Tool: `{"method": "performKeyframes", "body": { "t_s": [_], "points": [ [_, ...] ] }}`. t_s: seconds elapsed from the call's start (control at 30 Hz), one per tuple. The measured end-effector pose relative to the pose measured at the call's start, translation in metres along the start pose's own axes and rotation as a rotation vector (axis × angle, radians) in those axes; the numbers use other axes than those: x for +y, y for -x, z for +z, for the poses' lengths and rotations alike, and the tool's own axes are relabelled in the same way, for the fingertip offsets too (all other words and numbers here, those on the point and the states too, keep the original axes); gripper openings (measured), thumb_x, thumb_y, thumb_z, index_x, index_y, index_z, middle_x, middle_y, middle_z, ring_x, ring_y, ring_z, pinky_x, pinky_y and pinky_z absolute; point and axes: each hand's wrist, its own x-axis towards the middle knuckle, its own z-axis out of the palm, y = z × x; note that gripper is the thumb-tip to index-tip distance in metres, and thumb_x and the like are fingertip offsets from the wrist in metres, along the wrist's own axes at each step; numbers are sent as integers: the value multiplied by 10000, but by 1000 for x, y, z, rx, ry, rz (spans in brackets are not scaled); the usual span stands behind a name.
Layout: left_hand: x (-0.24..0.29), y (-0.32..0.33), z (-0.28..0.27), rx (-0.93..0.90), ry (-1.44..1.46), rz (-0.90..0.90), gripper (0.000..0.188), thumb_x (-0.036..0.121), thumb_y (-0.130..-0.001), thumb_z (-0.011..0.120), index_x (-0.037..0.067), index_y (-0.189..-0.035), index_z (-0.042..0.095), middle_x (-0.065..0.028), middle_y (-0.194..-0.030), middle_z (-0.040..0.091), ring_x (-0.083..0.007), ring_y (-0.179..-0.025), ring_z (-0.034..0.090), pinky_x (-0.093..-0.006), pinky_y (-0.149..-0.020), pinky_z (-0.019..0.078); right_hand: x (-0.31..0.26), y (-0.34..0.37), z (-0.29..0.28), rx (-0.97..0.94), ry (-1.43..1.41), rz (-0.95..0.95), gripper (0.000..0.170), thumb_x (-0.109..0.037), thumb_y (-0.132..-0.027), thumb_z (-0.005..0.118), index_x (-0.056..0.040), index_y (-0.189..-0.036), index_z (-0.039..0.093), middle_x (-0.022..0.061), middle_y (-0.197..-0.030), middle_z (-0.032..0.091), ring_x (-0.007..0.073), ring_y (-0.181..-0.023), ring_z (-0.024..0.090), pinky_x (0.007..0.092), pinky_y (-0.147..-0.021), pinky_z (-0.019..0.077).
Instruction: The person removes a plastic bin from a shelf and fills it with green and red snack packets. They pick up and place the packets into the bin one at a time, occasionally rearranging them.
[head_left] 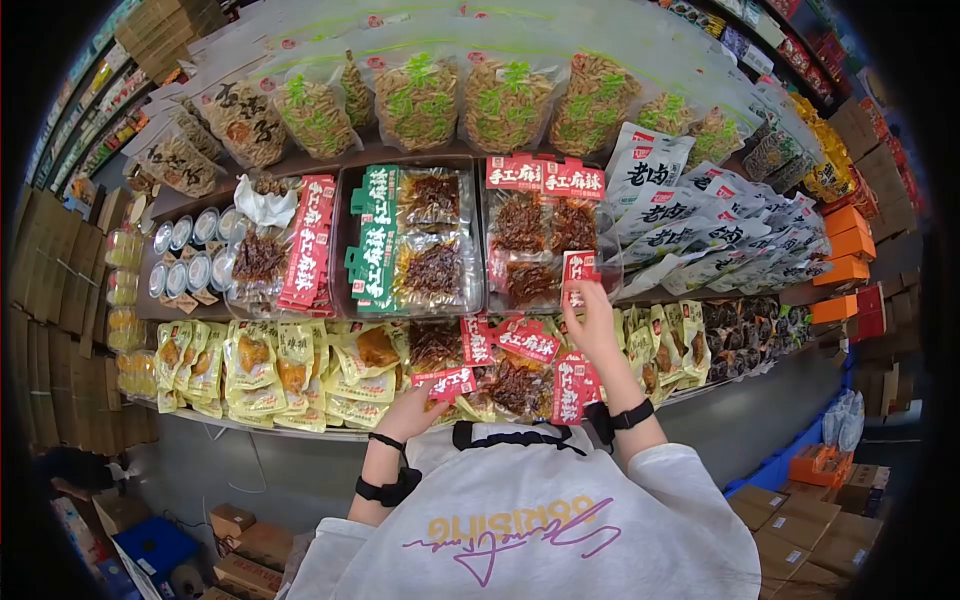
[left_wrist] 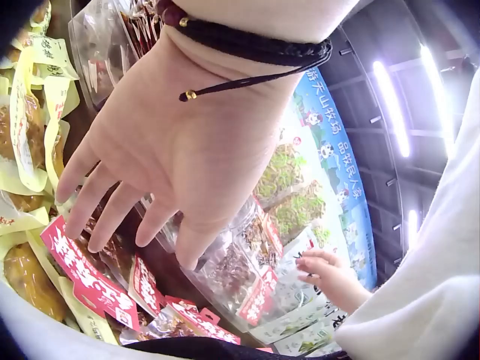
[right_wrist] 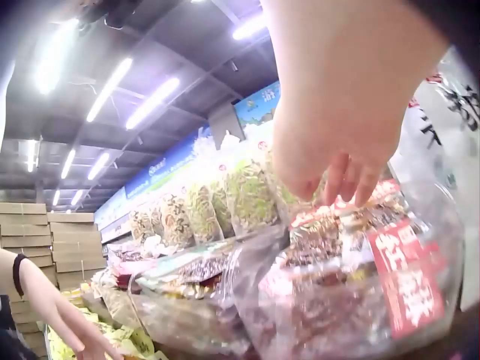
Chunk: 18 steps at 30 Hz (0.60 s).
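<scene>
At the front of the display, my left hand (head_left: 408, 412) hovers with its fingers loosely straight beside a red-labelled snack packet (head_left: 445, 383). The left wrist view shows its palm and spread fingers over red-labelled packets (left_wrist: 94, 277), with nothing gripped. My right hand (head_left: 592, 318) is reached forward at the right clear tub, fingertips overlapping a packet's red label (head_left: 578, 268). In the right wrist view, its fingers (right_wrist: 352, 180) bend loosely downward above packets of dark-red snacks (right_wrist: 315, 236). More such packets (head_left: 525, 375) lie at the front between the arms.
Green-labelled packets (head_left: 430, 265) fill the middle tub, with red-labelled ones (head_left: 308, 245) left of it. Yellow pouches (head_left: 265, 365) line the front edge. Silver pouches (head_left: 690, 220) stand at the right, and large bags (head_left: 418, 105) behind. Cardboard boxes (head_left: 800, 530) are stacked on the floor.
</scene>
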Motion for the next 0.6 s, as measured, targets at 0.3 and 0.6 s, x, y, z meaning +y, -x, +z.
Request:
{"method": "performKeyframes", "body": {
  "t_s": [0.3,0.6],
  "points": [
    [20,-34,3,91,-63,68,555,398,-850,554,56,-1272,443,-286,-1052,578,-436,-962,562,-458,-817,475,13,-193,21,-181,339,-168,560,-294,-810,623,-68,-1282,422,175,-1291,441,363,-1223,379,500,-1008,311],
    [8,-39,-4,43,-47,-38,623,434,-833,583,45,-1296,433,-262,-1105,574,-409,-1016,559,-432,-850,469,65,-203,79,44,413,-143,542,-400,-813,580,-63,-1231,507,185,-1225,477,344,-1192,400,512,-994,285]
  ]
}}
